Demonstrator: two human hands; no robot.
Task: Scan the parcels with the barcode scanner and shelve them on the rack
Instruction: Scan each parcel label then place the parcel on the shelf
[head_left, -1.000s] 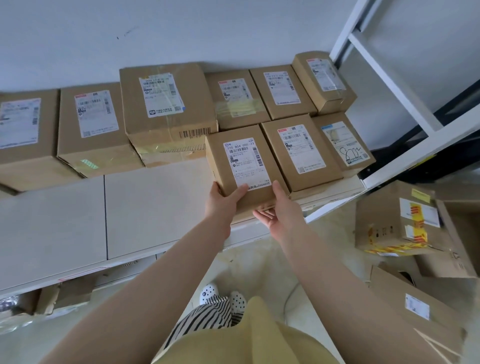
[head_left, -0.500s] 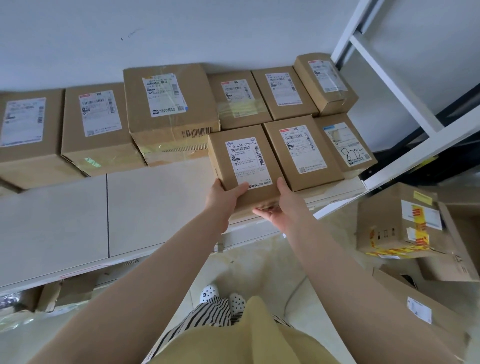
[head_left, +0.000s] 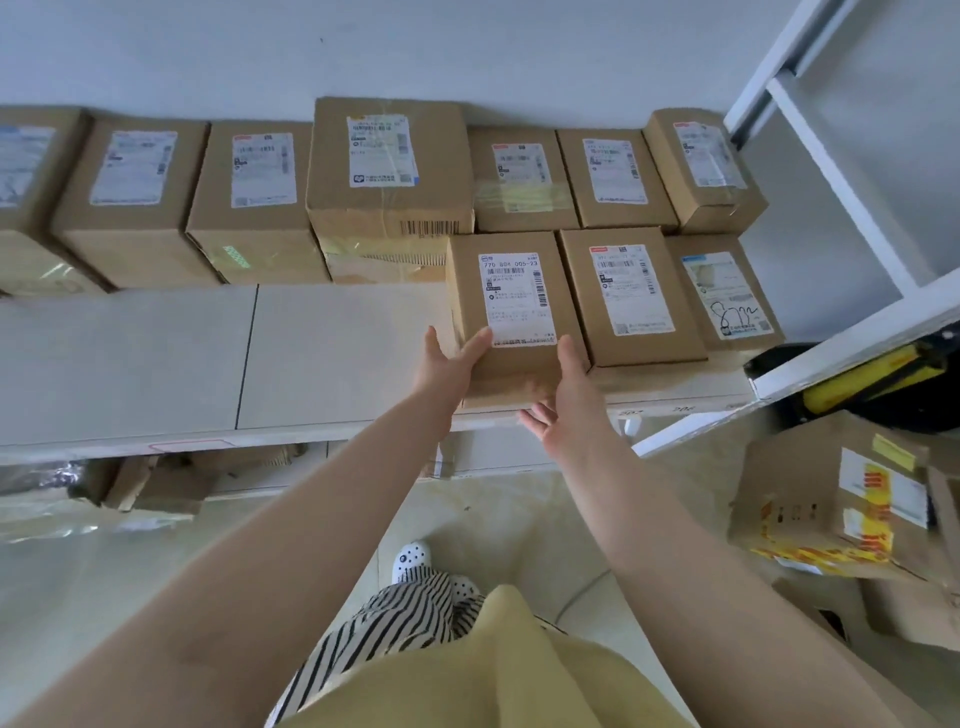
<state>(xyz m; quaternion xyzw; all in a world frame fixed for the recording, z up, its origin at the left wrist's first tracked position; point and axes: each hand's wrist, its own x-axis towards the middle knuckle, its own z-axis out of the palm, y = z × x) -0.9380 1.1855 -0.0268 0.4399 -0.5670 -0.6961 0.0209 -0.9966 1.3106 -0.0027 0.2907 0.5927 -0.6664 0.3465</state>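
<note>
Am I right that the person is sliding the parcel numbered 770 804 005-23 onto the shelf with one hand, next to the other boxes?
Not quite: the head view shows two hands on it. The left hand and the right hand both touch the parcel, set on the shelf beside the other boxes.

The leftmost box (head_left: 21, 197) (label blurred) is cut off at frame edge.
</note>
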